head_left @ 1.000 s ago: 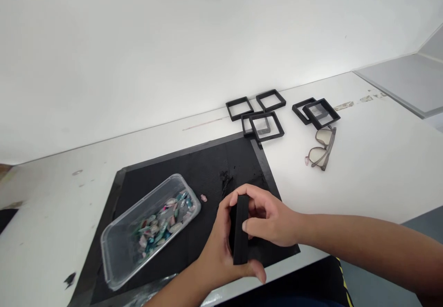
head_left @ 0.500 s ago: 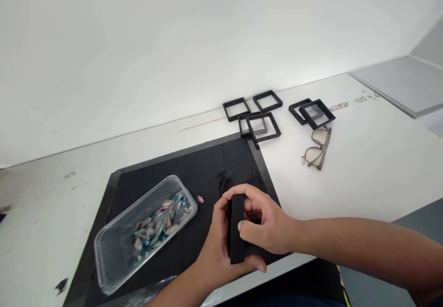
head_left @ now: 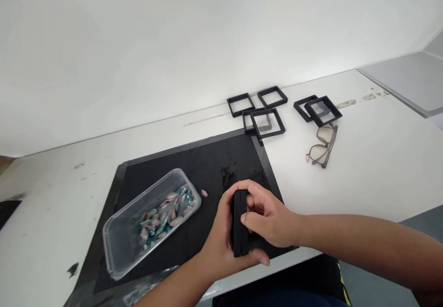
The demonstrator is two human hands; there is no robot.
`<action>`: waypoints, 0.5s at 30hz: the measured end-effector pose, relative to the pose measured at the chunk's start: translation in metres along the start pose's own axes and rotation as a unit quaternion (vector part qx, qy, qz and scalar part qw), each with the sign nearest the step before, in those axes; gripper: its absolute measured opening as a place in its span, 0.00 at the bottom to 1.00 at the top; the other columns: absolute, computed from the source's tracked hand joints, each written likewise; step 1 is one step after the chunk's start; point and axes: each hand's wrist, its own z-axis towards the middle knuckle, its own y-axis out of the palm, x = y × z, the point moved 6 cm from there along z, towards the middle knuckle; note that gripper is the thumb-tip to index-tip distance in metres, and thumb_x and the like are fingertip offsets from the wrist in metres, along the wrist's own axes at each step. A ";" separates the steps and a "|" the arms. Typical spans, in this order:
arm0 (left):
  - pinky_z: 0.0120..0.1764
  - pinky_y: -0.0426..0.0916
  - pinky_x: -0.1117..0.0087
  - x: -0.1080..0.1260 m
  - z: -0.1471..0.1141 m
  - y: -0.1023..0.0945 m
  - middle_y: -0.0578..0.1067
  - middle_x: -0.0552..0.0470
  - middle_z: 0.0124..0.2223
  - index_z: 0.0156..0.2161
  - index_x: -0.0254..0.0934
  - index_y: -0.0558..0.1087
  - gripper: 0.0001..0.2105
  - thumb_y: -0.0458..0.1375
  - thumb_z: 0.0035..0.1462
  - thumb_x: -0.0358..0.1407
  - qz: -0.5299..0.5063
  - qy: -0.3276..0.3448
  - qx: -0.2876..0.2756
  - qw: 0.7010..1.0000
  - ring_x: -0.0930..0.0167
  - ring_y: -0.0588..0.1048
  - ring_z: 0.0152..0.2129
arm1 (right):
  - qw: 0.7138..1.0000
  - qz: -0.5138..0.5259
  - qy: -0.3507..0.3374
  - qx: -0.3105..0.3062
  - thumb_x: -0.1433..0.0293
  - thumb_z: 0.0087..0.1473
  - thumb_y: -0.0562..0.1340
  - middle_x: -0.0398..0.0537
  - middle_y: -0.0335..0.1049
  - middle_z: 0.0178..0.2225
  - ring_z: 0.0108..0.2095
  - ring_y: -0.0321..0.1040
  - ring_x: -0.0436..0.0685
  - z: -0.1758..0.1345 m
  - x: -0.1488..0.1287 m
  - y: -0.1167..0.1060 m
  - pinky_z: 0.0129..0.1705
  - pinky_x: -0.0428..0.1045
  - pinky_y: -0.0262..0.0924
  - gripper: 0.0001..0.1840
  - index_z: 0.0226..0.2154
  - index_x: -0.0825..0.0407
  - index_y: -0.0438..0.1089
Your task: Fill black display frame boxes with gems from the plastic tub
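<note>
A square black frame (head_left: 241, 224) stands on edge between my hands above the black mat (head_left: 194, 159), with a seam running along its side. My left hand (head_left: 223, 233) wraps round it from the left, fingers over the top and thumb beneath. From the right, my right hand (head_left: 268, 215) grips the frame's edge with the thumb near the seam; some of its fingers are hidden behind. Left of my hands, a clear plastic tub (head_left: 119, 226) holds many small coloured stones (head_left: 162, 219). One pink stone (head_left: 204, 192) lies on the mat beside the tub.
Several black frames (head_left: 268, 134) lie near the wall, some overlapping. Two more frames (head_left: 323, 121) overlap farther right. Folded glasses (head_left: 324, 148) rest below them, with a small pink stone (head_left: 308, 158) alongside. Clear plastic film (head_left: 141, 291) lies at the mat's front edge.
The frame has turned slightly, so that its seam and both halves show more plainly. Both hands keep their hold. The whole view has shifted a little.
</note>
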 end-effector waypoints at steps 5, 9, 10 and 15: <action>0.56 0.76 0.47 0.001 0.002 0.002 0.72 0.43 0.57 0.72 0.52 0.51 0.54 0.76 0.46 0.55 -0.032 -0.017 -0.004 0.999 0.54 0.78 0.52 | 1.000 -0.021 -0.006 0.015 0.75 0.49 0.60 0.31 0.62 0.23 0.21 0.56 0.47 -0.003 -0.001 0.000 0.24 0.45 0.54 0.24 0.50 0.48 0.64; 0.58 0.73 0.40 -0.003 0.000 0.003 0.72 0.43 0.58 0.72 0.54 0.49 0.55 0.76 0.47 0.53 -0.044 -0.031 -0.015 0.998 0.52 0.78 0.54 | 0.999 -0.039 -0.001 0.033 0.74 0.50 0.61 0.32 0.63 0.23 0.22 0.58 0.48 -0.004 0.000 -0.001 0.25 0.46 0.56 0.25 0.52 0.47 0.66; 0.59 0.72 0.38 -0.004 0.000 0.003 0.71 0.43 0.59 0.72 0.54 0.49 0.55 0.77 0.46 0.53 -0.044 -0.033 -0.015 0.998 0.50 0.77 0.55 | 0.998 -0.043 0.003 0.037 0.73 0.50 0.61 0.32 0.62 0.23 0.22 0.58 0.48 -0.005 0.001 -0.002 0.25 0.46 0.57 0.25 0.53 0.47 0.66; 0.61 0.71 0.40 -0.002 0.003 0.001 0.68 0.39 0.63 0.72 0.52 0.50 0.58 0.79 0.42 0.52 -0.039 -0.008 -0.015 0.999 0.49 0.73 0.59 | 0.997 -0.064 0.018 0.043 0.71 0.49 0.63 0.32 0.63 0.22 0.21 0.58 0.48 -0.007 0.001 -0.007 0.26 0.47 0.56 0.31 0.57 0.47 0.65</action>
